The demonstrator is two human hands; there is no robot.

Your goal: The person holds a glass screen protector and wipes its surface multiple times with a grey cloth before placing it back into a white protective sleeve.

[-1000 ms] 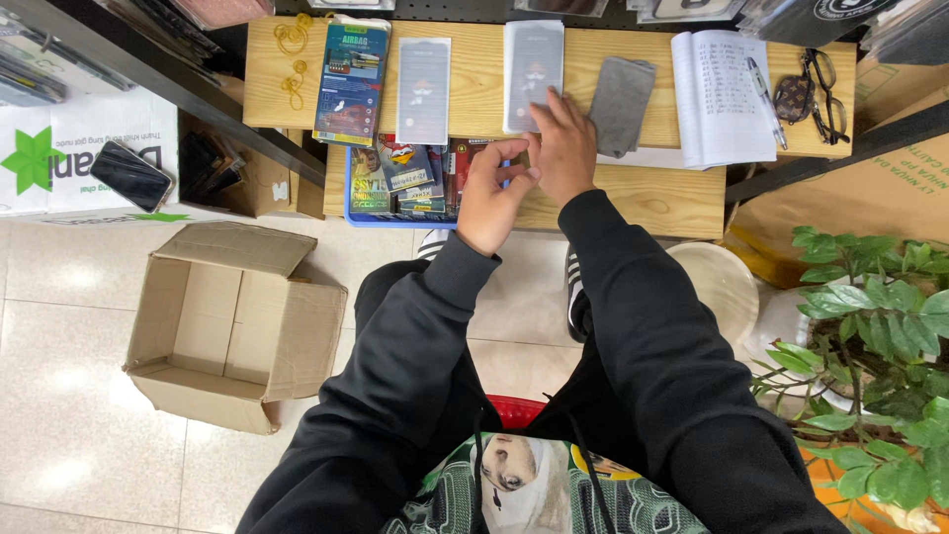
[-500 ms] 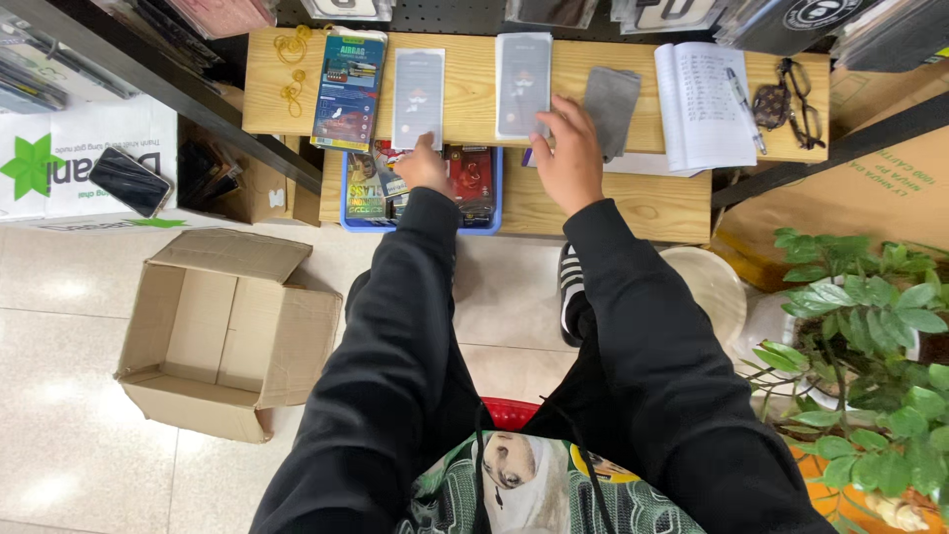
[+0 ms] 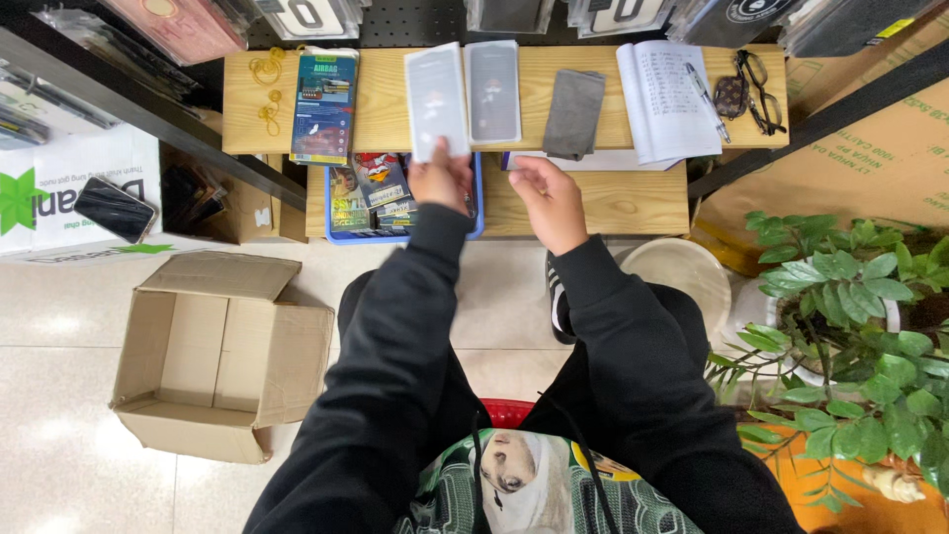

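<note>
White flat packet (image 3: 436, 99) pinched in left hand (image 3: 442, 180) over wooden bench (image 3: 603, 94), beside grey packet (image 3: 493, 91); right hand (image 3: 550, 202) loosely apart, holding nothing, above blue bin (image 3: 476, 203).

Left hand (image 3: 442, 180) gripped the near end of a flat grey packet (image 3: 436, 99), held over the wooden shelf (image 3: 593, 109). Right hand (image 3: 550, 198) hovered open and empty, just right of it, above the lower shelf. A second grey packet (image 3: 493, 91) lay on the shelf beside the first; grey cloth (image 3: 573, 113) and open notebook (image 3: 667, 99) further right. Blue tray (image 3: 336, 222) sat below; open cardboard box (image 3: 219, 356) on the floor, near left.
</note>
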